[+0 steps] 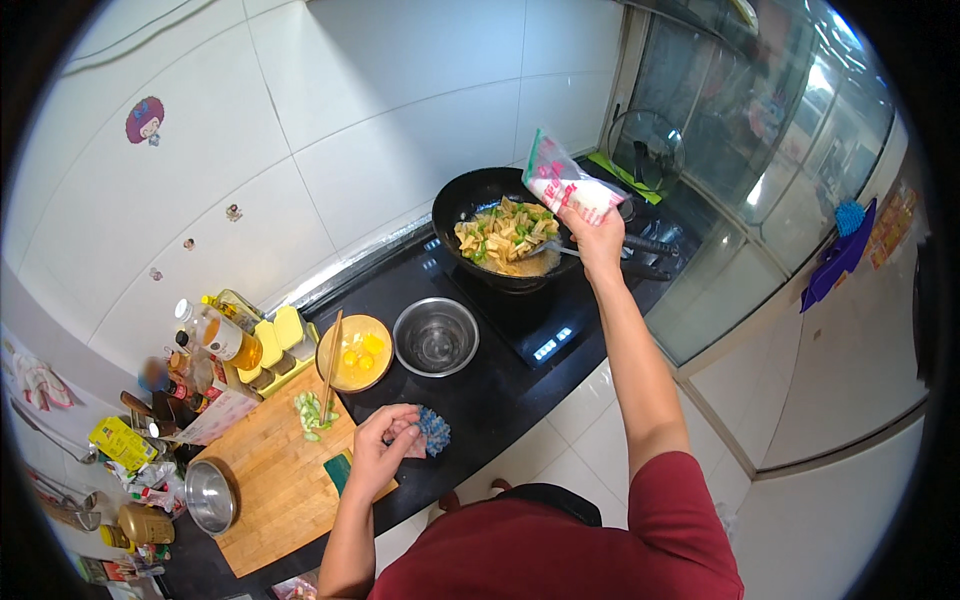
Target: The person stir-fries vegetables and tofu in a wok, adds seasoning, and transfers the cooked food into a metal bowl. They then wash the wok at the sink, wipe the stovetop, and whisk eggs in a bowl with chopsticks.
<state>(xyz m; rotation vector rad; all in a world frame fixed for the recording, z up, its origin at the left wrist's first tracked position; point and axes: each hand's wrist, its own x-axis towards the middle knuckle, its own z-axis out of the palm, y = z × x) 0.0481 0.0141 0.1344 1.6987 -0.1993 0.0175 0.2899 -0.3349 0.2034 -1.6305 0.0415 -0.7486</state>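
Note:
My right hand [597,240] grips a clear plastic bag [565,188] of white powder or grains, printed in pink, above the right side of a black wok [447,205]. In the wok lie yellowish folded pieces with green bits [505,232] in some liquid, and a metal spatula [546,247] rests there. My left hand [385,445] hovers over the counter's front edge, fingers curled together; whatever they may hold is hidden. Beside it is a blue-grey knobbly cloth or scrubber [433,432]. Nearby stand a bowl of raw eggs [357,375] with chopsticks [331,365] across it and a steel bowl [436,337].
A wooden cutting board [275,460] carries chopped green pieces [311,415] and a green object [338,470]. Another steel bowl [211,496] overlaps its left edge. Bottles [228,338] and yellow-lidded seasoning boxes [285,335] line the wall. A glass lid [645,150] stands behind the wok.

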